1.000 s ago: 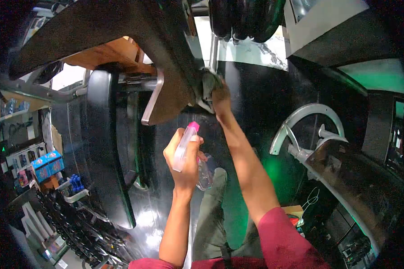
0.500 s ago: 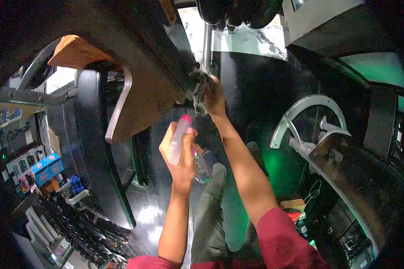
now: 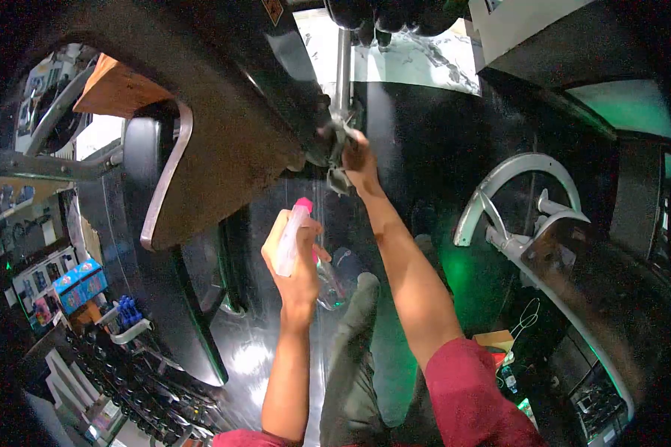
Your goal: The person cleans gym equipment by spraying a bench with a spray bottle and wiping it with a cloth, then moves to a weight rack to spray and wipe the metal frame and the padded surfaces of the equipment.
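My left hand (image 3: 297,262) grips a clear spray bottle (image 3: 291,237) with a pink nozzle, held upright in front of me at chest height. My right hand (image 3: 359,160) is stretched forward and pressed on a grey cloth (image 3: 337,153), which lies against the edge of a large dark padded machine part (image 3: 231,141) beside a chrome post (image 3: 342,67). Both arms come out of red sleeves.
A black upright pad (image 3: 145,171) stands at the left with a chrome bar (image 3: 164,179). A curved silver frame (image 3: 511,197) is at the right. The floor (image 3: 425,149) is glossy black. Racks of dumbbells (image 3: 127,372) and small boxes (image 3: 78,283) sit at lower left.
The view has shifted, so the dark padded part fills more of the upper left. My right hand with the cloth stayed on the pad's edge near the post. The bottle dropped slightly.
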Motion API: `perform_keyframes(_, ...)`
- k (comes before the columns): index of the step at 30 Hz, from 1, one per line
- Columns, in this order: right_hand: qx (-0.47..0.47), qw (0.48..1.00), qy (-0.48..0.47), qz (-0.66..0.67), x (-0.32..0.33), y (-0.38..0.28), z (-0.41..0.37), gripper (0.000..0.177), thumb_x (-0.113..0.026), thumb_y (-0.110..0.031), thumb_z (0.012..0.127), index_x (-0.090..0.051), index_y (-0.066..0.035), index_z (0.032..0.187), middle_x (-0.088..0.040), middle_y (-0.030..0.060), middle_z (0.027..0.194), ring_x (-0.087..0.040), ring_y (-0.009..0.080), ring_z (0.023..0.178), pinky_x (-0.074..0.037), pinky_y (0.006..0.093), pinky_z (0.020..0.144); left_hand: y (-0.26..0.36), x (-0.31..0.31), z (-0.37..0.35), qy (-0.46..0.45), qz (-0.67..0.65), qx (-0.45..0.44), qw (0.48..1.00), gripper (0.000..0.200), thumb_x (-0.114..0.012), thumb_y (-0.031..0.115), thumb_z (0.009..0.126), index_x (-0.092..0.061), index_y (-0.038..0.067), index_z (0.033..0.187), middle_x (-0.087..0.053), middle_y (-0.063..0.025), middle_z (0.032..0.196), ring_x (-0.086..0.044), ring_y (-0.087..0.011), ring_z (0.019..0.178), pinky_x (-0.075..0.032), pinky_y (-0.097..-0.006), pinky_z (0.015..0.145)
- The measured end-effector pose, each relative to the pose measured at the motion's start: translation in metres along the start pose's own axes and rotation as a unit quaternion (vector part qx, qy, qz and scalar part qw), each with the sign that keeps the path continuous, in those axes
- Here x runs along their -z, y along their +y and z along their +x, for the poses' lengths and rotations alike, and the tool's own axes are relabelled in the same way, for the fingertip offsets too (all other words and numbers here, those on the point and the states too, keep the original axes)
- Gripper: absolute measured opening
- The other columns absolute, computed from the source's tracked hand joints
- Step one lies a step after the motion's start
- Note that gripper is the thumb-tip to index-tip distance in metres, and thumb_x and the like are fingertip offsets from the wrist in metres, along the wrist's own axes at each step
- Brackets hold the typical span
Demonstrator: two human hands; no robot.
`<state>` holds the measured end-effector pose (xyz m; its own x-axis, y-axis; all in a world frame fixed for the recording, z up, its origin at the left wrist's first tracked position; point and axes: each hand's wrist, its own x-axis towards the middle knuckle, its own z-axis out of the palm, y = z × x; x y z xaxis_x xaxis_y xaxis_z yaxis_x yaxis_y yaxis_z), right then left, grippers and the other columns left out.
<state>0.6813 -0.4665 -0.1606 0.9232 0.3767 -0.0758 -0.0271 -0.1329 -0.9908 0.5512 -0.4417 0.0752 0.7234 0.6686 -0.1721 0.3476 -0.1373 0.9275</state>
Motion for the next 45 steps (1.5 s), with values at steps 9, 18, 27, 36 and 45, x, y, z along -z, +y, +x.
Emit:
perform_keyframes(9,-0.003,0.993,0.082,0.086,-0.004,-0.025,-0.028,0.034,-0.057,-0.018,0.092,-0.057,0.002,0.120,-0.065,0.0170,0.104,-0.062,0.0247,0.097,-0.047,0.0349,0.085,0.012,0.009,-0.010,0.038,-0.080,0.086,0.992,0.023,-0.050,0.016,0.092,-0.057,-0.003,0.082,-0.058,-0.0071,0.072,-0.054,-0.0111,0.046,-0.042,-0.0242,0.044)
perform_keyframes(18,-0.286,0.939,-0.048,0.187,0.038,-0.101,-0.049,0.029,-0.048,-0.023,0.099,-0.059,-0.003,0.117,-0.063,0.0057,0.101,-0.059,0.0161,0.091,-0.047,0.0298,0.083,0.002,0.059,-0.037,0.044,-0.087,0.121,0.988,0.027,-0.051,0.023,0.092,-0.058,-0.003,0.089,-0.057,-0.0071,0.077,-0.054,-0.0132,0.049,-0.044,-0.0265,0.046)
perform_keyframes(27,-0.269,0.871,-0.215,0.350,0.042,-0.176,-0.166,0.047,-0.041,-0.032,0.102,-0.040,-0.003,0.139,-0.060,0.0132,0.121,-0.064,0.0210,0.098,-0.051,0.0343,0.090,0.027,0.126,-0.092,0.094,-0.150,0.086,0.980,0.023,-0.054,0.019,0.089,-0.060,-0.003,0.083,-0.058,-0.0056,0.074,-0.053,-0.0090,0.050,-0.046,-0.0248,0.046)
perform_keyframes(36,-0.231,0.874,-0.351,0.245,-0.018,-0.255,-0.239,0.036,-0.043,-0.025,0.101,-0.048,-0.005,0.130,-0.062,0.0092,0.110,-0.064,0.0191,0.092,-0.055,0.0331,0.075,0.042,0.213,-0.222,0.241,-0.233,0.104,0.936,0.021,-0.054,0.018,0.089,-0.059,-0.002,0.089,-0.060,-0.0075,0.080,-0.056,-0.0101,0.054,-0.047,-0.0256,0.051)
perform_keyframes(45,-0.158,0.767,-0.614,0.097,-0.089,-0.363,-0.305,0.051,-0.065,-0.034,0.085,-0.053,-0.003,0.123,-0.061,0.0059,0.103,-0.060,0.0147,0.091,-0.051,0.0294,0.080,0.080,0.287,-0.373,0.466,-0.223,0.064,0.854,0.018,-0.053,0.012,0.087,-0.060,-0.005,0.084,-0.059,-0.0094,0.081,-0.055,-0.0108,0.055,-0.047,-0.0264,0.051)
